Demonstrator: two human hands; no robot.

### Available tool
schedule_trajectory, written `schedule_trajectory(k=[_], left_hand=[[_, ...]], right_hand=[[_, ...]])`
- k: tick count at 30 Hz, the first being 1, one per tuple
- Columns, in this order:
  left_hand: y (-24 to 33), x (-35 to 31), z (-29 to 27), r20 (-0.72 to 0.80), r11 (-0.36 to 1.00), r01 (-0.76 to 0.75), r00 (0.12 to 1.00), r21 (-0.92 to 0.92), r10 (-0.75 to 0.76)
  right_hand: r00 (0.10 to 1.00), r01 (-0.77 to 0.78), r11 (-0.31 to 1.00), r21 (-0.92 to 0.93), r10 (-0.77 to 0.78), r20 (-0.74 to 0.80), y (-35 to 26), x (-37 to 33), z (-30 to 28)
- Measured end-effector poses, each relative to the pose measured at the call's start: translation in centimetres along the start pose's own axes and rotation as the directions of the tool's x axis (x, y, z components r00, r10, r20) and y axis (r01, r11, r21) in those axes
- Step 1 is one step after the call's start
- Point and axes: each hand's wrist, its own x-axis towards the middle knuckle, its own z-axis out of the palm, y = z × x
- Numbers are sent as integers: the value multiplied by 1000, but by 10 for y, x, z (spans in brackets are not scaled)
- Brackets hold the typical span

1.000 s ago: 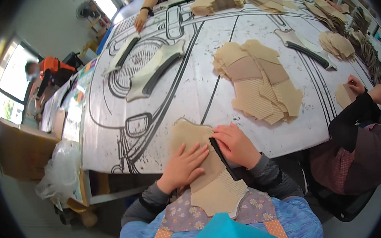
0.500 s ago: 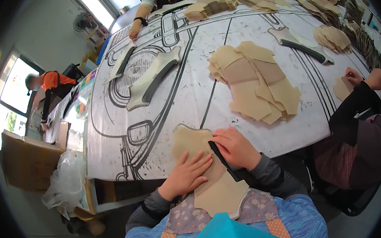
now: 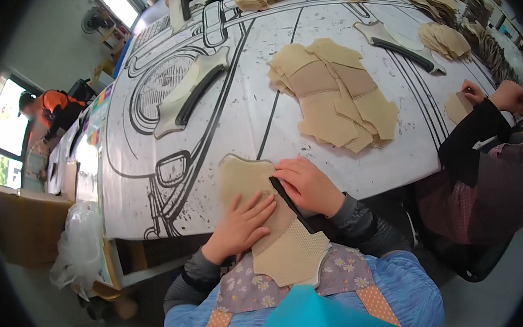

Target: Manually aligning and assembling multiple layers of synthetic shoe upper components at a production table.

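Note:
A tan leather-like piece with a perforated lower panel (image 3: 290, 256) reaches from the near table edge toward my apron. Its outline flares at both ends and narrows in between. My left hand (image 3: 239, 225) rests flat on it, fingers spread. Along the right side runs a stiff black strip (image 3: 290, 205). My right hand (image 3: 308, 187) is closed at the strip's upper end, thumb and fingers pinching it against the edge of the piece. The fingertips partly cover that spot. Under the tan layer, a pale backing shows at the lower right rim.
Stacked tan pieces (image 3: 336, 96) lie ahead on the drawing-printed table cover (image 3: 253, 59). Black-strip pieces lie left (image 3: 198, 98) and right (image 3: 403, 54). A co-worker's hands (image 3: 508, 95) work at right. A plastic bag (image 3: 80, 245) hangs by a cardboard box (image 3: 27, 225).
The whole view has shifted slightly. At the far left of the table, a black-strip piece has moved away toward the far edge. My hands keep nearly the same hold on the tan piece.

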Motion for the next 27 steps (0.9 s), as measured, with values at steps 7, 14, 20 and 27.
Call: schedule_trajectory(k=[7,14,20,27], left_hand=[[3,-2,11,-17,997,-9,1000,81,11],[9,-6,7,8,999,-22,1000,37,21],[13,-8,12,98,990,-59,993,-124,72],[4,-17,-18,298,594,-28,846,-804,443]], right_hand=[[999,-40,999,36,39,21,1,-10,4],[997,-55,998,32,54,47,0,-16,4],[996,-56,996,69,51,70,0,-17,6],[997,-31,999,7,31,65,-1,-19,4]])
